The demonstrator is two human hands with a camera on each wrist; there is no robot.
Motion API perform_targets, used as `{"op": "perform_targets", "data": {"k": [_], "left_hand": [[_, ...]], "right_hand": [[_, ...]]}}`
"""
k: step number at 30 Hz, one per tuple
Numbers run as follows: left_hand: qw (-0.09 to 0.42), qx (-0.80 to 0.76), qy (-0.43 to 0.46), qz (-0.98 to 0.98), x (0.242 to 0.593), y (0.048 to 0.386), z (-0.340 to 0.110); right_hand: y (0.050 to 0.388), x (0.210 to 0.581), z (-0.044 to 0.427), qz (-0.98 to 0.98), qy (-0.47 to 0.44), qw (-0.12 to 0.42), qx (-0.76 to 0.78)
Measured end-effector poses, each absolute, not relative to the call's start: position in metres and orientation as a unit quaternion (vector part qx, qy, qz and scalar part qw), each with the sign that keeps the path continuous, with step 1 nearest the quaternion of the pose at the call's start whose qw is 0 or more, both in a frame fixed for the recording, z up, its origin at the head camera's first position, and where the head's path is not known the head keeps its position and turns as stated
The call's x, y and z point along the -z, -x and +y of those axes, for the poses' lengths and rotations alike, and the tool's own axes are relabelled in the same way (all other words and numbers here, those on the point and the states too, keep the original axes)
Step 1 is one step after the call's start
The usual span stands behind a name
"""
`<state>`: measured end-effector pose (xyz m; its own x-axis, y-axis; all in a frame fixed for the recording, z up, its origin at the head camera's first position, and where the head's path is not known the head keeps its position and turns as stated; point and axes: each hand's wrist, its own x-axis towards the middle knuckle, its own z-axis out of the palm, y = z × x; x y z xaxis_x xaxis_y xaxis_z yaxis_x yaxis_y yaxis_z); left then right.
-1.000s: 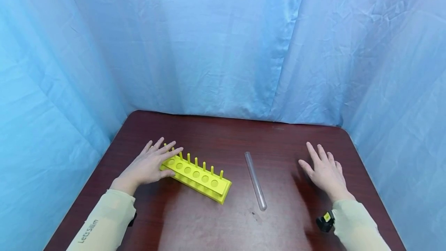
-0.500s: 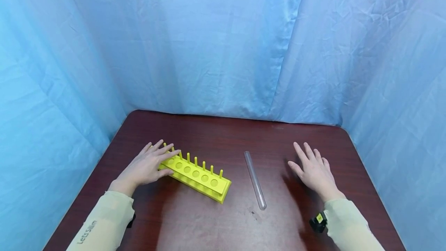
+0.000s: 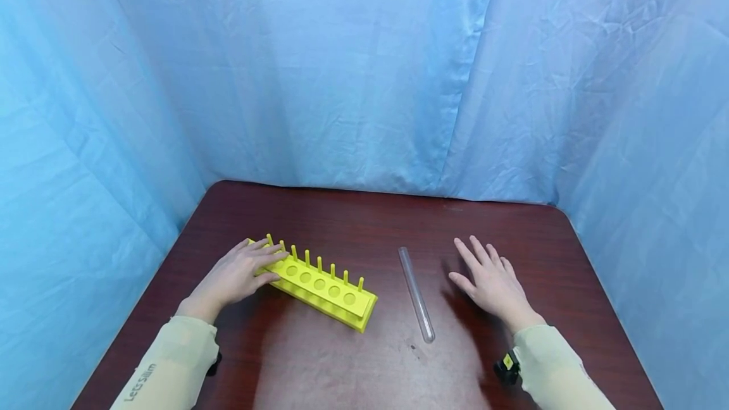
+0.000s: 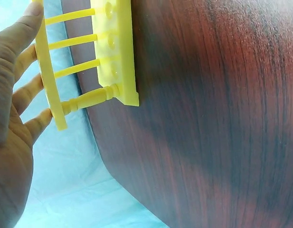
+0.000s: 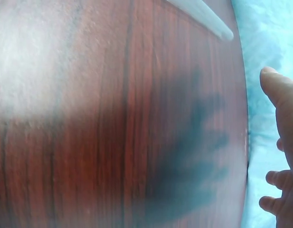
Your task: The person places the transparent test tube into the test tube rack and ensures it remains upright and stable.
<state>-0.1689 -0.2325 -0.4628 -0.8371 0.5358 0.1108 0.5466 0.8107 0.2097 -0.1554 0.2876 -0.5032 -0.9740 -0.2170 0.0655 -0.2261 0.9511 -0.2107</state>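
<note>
A yellow test tube rack (image 3: 326, 295) with a row of holes and upright pegs stands slantwise on the table. The left hand (image 3: 236, 274) holds its left end, thumb on the near edge and fingers over the top. The left wrist view shows thumb and fingertips of that hand (image 4: 11, 102) against the upper plate of the rack (image 4: 125, 52). A clear glass tube (image 3: 416, 293) lies right of the rack, rounded end toward the person. Right of the tube, the right hand (image 3: 492, 283) hovers with spread fingers, holding nothing. The right wrist view shows part of the tube (image 5: 203, 16).
The dark red-brown table (image 3: 342, 372) has rounded far corners. Light blue curtains (image 3: 364, 81) hang behind it and along both sides. Small dark marks lie on the tabletop near the tube's rounded end.
The right hand has moved left, nearer the tube. The left hand's fingers have come down and closed on the rack's end. Rack and tube look essentially unmoved.
</note>
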Motion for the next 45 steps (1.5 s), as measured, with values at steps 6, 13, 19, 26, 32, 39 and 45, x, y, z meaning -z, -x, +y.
{"op": "perform_targets", "data": {"k": [6,13,19,26,32,39,45], "left_hand": [[0.005,0.18,0.246,-0.952,0.467,0.172,-0.232],[-0.021,0.238,0.212,-0.948,0.47,0.176,-0.235],[-0.039,0.27,0.186,-0.944,0.47,0.18,-0.235],[-0.068,0.3,0.137,-0.941,0.469,0.179,-0.234],[-0.073,0.301,0.137,-0.941,0.469,0.179,-0.234],[-0.078,0.307,0.141,-0.938,0.468,0.181,-0.235],[-0.082,0.307,0.138,-0.938,0.469,0.184,-0.237]], "right_hand": [[0.155,0.51,0.28,-0.985,-0.133,0.024,-0.104],[0.155,0.516,0.273,-0.984,-0.147,0.035,-0.096],[0.155,0.515,0.266,-0.982,-0.155,0.031,-0.104],[0.156,0.517,0.259,-0.978,-0.171,0.033,-0.115],[0.156,0.521,0.252,-0.974,-0.186,0.033,-0.122],[0.155,0.525,0.242,-0.969,-0.203,0.04,-0.136],[0.154,0.531,0.233,-0.963,-0.214,0.047,-0.155]]}}
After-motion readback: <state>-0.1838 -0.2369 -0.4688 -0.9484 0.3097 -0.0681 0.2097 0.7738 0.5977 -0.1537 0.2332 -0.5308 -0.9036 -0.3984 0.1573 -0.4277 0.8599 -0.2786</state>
